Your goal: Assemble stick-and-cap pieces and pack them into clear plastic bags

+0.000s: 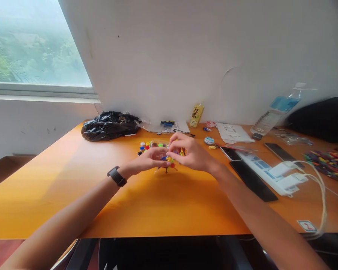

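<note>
1. The head-worn camera faces forward and down — across the table (163, 212) to the wall (163, 56).
2. It looks from above the table's near side — left hand (145, 159) and right hand (193, 153) fairly near, mid-frame.

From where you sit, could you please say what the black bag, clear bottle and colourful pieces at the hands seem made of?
Black bag: seemingly thin, glossy plastic, by its crinkles and highlights.
Clear bottle: probably smooth plastic, its body transparent.
Colourful pieces: perhaps plastic, from their bright colours; finish too small to tell.

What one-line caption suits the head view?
Left hand, with black wristband, and right hand close together at small multicoloured pieces on an orange desk.
</note>
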`<state>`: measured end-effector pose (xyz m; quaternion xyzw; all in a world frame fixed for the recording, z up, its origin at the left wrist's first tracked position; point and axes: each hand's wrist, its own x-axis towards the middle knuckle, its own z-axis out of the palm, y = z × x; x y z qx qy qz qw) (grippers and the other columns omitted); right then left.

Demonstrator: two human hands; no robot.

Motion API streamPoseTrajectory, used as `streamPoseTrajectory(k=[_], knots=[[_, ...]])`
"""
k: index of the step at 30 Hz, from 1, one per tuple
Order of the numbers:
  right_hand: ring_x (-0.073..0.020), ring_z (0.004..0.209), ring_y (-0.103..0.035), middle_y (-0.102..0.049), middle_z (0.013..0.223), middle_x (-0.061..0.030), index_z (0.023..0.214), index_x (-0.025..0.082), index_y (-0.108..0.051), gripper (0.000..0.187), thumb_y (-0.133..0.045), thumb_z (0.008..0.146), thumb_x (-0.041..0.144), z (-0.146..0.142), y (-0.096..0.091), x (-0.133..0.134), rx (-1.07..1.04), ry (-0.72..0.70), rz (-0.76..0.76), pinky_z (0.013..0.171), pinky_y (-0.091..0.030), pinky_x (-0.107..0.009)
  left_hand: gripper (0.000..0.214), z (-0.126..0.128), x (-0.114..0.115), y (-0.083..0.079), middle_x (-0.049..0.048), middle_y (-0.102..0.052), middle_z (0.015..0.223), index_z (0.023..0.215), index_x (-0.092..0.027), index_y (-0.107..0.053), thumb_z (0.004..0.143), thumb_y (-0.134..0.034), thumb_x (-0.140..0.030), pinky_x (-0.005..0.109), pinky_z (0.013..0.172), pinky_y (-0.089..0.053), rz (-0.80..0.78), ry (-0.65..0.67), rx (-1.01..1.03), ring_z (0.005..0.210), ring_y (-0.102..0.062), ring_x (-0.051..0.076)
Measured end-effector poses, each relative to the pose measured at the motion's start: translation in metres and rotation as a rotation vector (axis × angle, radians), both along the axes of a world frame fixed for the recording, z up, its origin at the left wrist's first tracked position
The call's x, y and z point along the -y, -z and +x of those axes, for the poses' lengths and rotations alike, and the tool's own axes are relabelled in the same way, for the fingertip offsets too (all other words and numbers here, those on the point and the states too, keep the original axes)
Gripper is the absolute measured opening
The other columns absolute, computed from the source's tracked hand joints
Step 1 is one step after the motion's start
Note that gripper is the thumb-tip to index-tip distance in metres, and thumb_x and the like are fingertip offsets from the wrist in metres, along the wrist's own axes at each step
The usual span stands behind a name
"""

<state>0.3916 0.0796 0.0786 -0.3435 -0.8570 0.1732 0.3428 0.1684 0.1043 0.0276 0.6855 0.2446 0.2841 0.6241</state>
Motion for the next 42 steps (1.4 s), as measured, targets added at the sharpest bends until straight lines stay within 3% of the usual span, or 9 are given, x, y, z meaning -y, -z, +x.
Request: streamPoseTrajectory(k=[2,6,9,14,23,26,31,36,42], knots=[[-0.0163,0.075,-0.057,-0.065,0.103,-0.0044,0.095,0.025,-0.073,0.013,-0.071,0.096,0.038,0.003,0.02,0.005,-0.04,-0.017,-0.066,0.068,-0.047,-0.033,0.034,0.001,0.014,0.011,0.0096,-0.076,0.095,0.104,-0.014,-0.074,0.086,-0.083,-0.04,0.029,0.072,-0.052,-0.064,-0.041,0.01,0.082,-0.07,0.02],[-0.0158,0.073,-0.058,-0.066,0.104,-0.0034,0.123,0.028,-0.067,0.031,-0.073,0.095,0.042,0.013,0.054,0.007,-0.256,0.034,-0.241,0.071,-0.051,-0.033,0.031,0.006,0.028,0.021,0.0074,-0.076,0.089,0.097,-0.015,-0.076,0.09,-0.079,-0.045,0.03,0.075,-0.052,-0.136,-0.014,-0.05,0.079,-0.068,0.019],[-0.0176,0.079,-0.063,-0.066,0.1,-0.0029,0.121,0.027,-0.066,0.036,-0.078,0.091,0.041,0.021,0.074,0.003,-0.399,0.015,-0.395,0.08,-0.055,-0.035,0.036,0.01,0.028,0.025,0.0079,-0.076,0.094,0.101,-0.015,-0.079,0.094,-0.074,-0.05,0.03,0.076,-0.052,-0.117,-0.045,-0.055,0.084,-0.067,0.02],[-0.0208,0.089,-0.067,-0.069,0.095,-0.0032,0.113,0.026,-0.072,0.038,-0.086,0.082,0.043,0.026,0.095,-0.006,-0.485,0.009,-0.515,0.087,-0.057,-0.037,0.036,0.008,0.021,0.033,0.0087,-0.077,0.109,0.11,-0.017,-0.078,0.087,-0.082,-0.046,0.029,0.08,-0.051,-0.028,-0.288,0.047,0.094,-0.068,0.021],[-0.0185,0.076,-0.064,-0.072,0.086,-0.004,0.095,0.023,-0.077,0.029,-0.083,0.084,0.049,0.024,0.098,-0.011,-0.57,0.104,-0.548,0.071,-0.054,-0.033,0.036,0.005,0.02,0.033,0.0025,-0.071,0.079,0.079,-0.015,-0.068,0.082,-0.088,-0.045,0.024,0.069,-0.048,-0.055,-0.391,0.085,0.074,-0.063,0.013],[-0.0192,0.078,-0.065,-0.072,0.086,-0.004,0.098,0.023,-0.077,0.031,-0.084,0.083,0.049,0.026,0.098,-0.011,-0.568,0.09,-0.562,0.07,-0.055,-0.033,0.034,0.006,0.018,0.036,0.0041,-0.074,0.084,0.083,-0.015,-0.07,0.082,-0.087,-0.044,0.025,0.072,-0.051,-0.038,-0.415,0.086,0.078,-0.066,0.015],[-0.0185,0.082,-0.066,-0.073,0.092,-0.004,0.101,0.022,-0.077,0.029,-0.086,0.082,0.042,0.026,0.1,-0.01,-0.557,0.038,-0.592,0.072,-0.055,-0.03,0.039,0.002,0.011,0.043,0.0063,-0.077,0.096,0.111,-0.017,-0.074,0.082,-0.087,-0.039,0.028,0.077,-0.054,-0.027,-0.443,0.118,0.086,-0.069,0.017],[-0.0162,0.074,-0.063,-0.074,0.086,-0.004,0.094,0.021,-0.081,0.02,-0.084,0.082,0.037,0.025,0.098,-0.01,-0.591,0.055,-0.555,0.07,-0.054,-0.029,0.021,-0.002,0.007,0.046,0.0069,-0.078,0.094,0.094,-0.016,-0.08,0.083,-0.082,-0.034,0.029,0.08,-0.057,0.023,-0.5,0.095,0.082,-0.069,0.017],[-0.018,0.078,-0.067,-0.077,0.087,-0.0053,0.089,0.02,-0.083,0.014,-0.08,0.083,0.032,0.029,0.094,-0.009,-0.56,0.074,-0.487,0.073,-0.054,-0.03,0.026,0.0,0.009,0.049,0.0066,-0.077,0.086,0.089,-0.015,-0.08,0.082,-0.085,-0.04,0.029,0.076,-0.056,0.039,-0.558,0.109,0.077,-0.068,0.017]])
